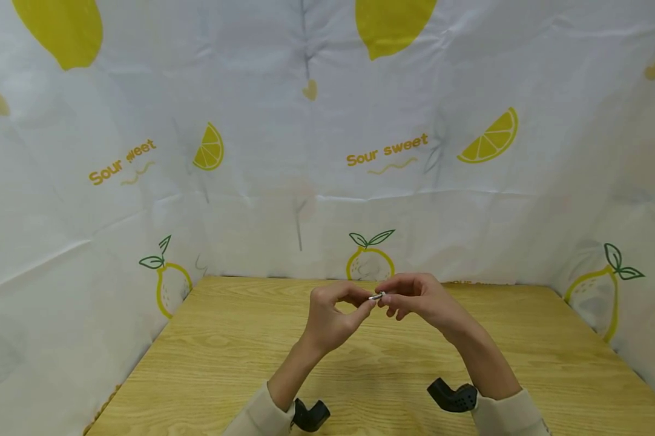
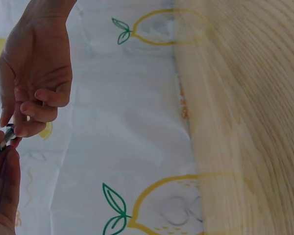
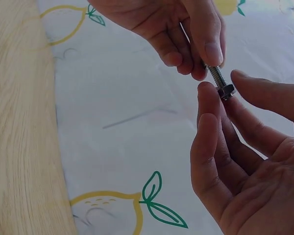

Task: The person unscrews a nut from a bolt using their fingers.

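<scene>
A small metal bolt is pinched between the thumb and fingertips of my left hand, held up above the table. Its threaded shank points toward my right hand. Near that end of the shank sits a hex nut. In the right wrist view, the fingertips of my right hand meet the nut from below and beside it, while the thumb stands a little off it. The left wrist view shows both hands at its left edge, with the bolt bridging them. Left fingers cover the bolt's other end.
A wood-grain table spreads beneath both hands. White sheeting printed with lemons hangs behind it and along the sides. A black curved piece sits at each wrist, one by the left cuff and one by the right cuff.
</scene>
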{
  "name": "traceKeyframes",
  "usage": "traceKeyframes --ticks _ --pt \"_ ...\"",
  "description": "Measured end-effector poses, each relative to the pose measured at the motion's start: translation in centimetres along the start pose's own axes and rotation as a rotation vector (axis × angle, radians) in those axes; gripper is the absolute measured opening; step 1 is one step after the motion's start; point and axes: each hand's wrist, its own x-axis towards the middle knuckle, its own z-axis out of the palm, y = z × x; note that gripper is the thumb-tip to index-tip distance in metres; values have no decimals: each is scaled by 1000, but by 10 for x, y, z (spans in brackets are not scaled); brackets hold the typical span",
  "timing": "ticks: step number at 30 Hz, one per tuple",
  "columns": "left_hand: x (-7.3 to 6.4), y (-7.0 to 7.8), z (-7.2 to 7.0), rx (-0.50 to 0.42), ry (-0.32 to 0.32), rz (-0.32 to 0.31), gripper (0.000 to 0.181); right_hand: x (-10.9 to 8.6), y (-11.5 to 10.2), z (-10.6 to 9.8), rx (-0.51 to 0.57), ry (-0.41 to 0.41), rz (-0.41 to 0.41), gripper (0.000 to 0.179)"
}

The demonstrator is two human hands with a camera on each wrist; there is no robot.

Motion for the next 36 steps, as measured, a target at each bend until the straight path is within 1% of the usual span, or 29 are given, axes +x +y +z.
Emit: traceKeyframes --ticks 5,8,11,18,28,32,36 --pt "0 -1 1 -12 -2 -5 9 1 0 0 14 17 3 34" --pt "0 -2 1 -11 -5 -1 9 1 1 1 15 20 -12 33" --pt "-1 -1 1 -7 -3 4 9 1 1 1 15 16 -17 34" --pt "-1 -1 1 -12 -1 3 9 1 1 0 3 -7 21 34" --pt "-1 -2 1 -29 -3 -4 6 0 2 1 -2 -10 8 31" --pt "-1 -2 0 -29 -3 1 6 0 2 2 -1 -13 6 31" --pt "-2 -2 0 -31 -7 -7 7 0 1 2 1 -9 -2 34"
